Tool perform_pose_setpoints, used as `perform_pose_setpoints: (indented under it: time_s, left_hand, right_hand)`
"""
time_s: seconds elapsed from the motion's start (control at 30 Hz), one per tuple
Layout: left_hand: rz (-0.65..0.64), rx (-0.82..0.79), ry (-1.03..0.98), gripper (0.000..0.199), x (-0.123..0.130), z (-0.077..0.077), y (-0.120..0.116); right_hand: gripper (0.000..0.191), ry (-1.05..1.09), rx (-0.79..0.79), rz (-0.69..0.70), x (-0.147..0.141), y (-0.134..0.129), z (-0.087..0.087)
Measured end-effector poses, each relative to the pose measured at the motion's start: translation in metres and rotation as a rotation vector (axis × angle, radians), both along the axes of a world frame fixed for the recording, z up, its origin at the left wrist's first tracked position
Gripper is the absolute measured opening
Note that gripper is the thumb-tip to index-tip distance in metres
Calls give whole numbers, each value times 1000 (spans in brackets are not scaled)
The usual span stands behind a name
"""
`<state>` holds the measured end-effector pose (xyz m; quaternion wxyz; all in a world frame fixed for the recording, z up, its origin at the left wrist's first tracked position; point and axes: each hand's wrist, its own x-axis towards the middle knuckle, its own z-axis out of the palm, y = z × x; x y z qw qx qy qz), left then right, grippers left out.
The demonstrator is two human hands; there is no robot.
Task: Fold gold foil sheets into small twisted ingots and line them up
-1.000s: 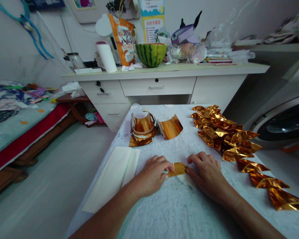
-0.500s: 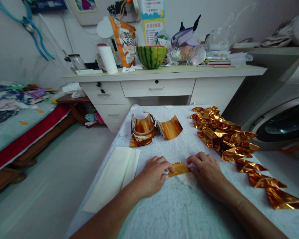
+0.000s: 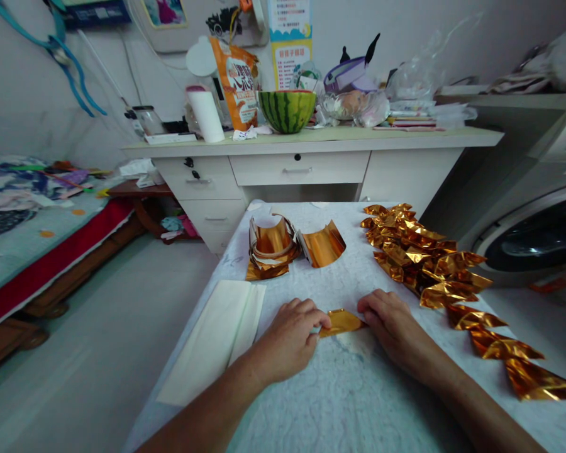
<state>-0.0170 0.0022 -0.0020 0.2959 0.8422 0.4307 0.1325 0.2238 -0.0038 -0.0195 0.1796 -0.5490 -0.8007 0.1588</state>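
A small piece of gold foil paper (image 3: pixel 343 322) lies on the cloth-covered table between my hands, its right end narrowed to a point. My left hand (image 3: pixel 296 336) pinches its left end, where a bit of white shows by the fingers. At the right end, my right hand (image 3: pixel 390 321) has its fingers closed on the pointed tip. Farther back lie curled sheets of gold foil (image 3: pixel 271 242) and one separate curved gold sheet (image 3: pixel 324 244). A heap of folded gold foil pieces (image 3: pixel 419 251) runs along the right side of the table.
White paper sheets (image 3: pixel 212 343) lie on the left of the table. Beyond stands a white desk (image 3: pixel 302 141) with half a watermelon (image 3: pixel 287 112), an orange pouch (image 3: pixel 237 85) and plastic bags. A washing machine (image 3: pixel 538 207) is at the right, a bed (image 3: pixel 61 245) at the left.
My right hand has shifted slightly right and its fingers have drawn together. The foil's right end has become pointed. My left hand stays nearly in place.
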Motion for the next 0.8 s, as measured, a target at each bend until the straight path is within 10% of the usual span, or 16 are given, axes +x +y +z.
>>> perform_pose_setpoints:
  time_s: [0.8]
  left_hand:
    - [172,72,-65,9,9,-3,-3]
  right_hand:
    - [13,145,-25,85,-15,-6,16]
